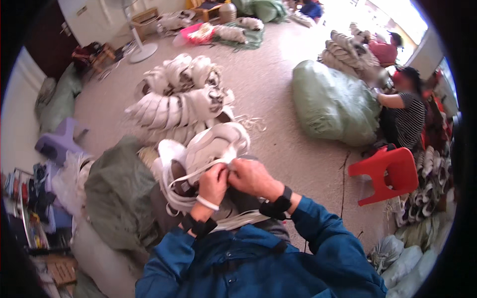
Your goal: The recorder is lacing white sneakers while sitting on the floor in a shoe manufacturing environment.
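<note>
A white shoe rests at my lap, toe pointing away from me, with a second white shoe close against its left side. A white shoelace runs across the shoe into my fingers. My left hand pinches the lace near the shoe's opening. Right beside it, my right hand is closed on the lace too, its fingertips meeting the left ones. Both wrists wear black bands, and a white ring circles the left one. More loose white laces lie across my lap. The fingertips partly hide the lace.
Rows of nested white shoes lie on the floor ahead. A big green sack and a red stool are at right, near a seated person. Dark green cloth lies at my left. A white fan stands farther back.
</note>
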### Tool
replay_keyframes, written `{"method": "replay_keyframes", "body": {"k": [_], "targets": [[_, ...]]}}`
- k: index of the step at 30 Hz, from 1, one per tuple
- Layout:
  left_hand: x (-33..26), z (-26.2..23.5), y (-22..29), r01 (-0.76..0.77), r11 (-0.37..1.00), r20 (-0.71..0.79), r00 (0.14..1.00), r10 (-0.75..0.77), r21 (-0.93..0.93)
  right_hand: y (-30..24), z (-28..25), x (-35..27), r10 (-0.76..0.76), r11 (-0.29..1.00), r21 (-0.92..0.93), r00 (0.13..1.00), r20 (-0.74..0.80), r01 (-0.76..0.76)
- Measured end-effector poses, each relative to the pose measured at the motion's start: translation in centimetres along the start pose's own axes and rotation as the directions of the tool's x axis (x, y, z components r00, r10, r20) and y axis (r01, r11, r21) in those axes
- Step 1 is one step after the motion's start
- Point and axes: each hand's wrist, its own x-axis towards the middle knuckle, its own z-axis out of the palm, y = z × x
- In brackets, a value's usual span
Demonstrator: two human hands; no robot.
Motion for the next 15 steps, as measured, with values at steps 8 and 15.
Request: {"method": "replay_keyframes", "body": {"k": [8, 15], "targets": [[-6.9, -16.4, -1.3, 0.524, 0.841, 0.690, 0.658, -0.301, -0.133, 0.5, -0.9, -0.1, 0.089, 0.978, 0.193, 0.994, -0.058, -0.076], [-14.6, -22.3, -5.5, 0.551, 0.222, 0.375, 0.761, -0.530, -0.804, -0.9, 0.0, 0.2, -0.021, 0.973, 0.222, 0.986, -0.165, 0.058]]}}
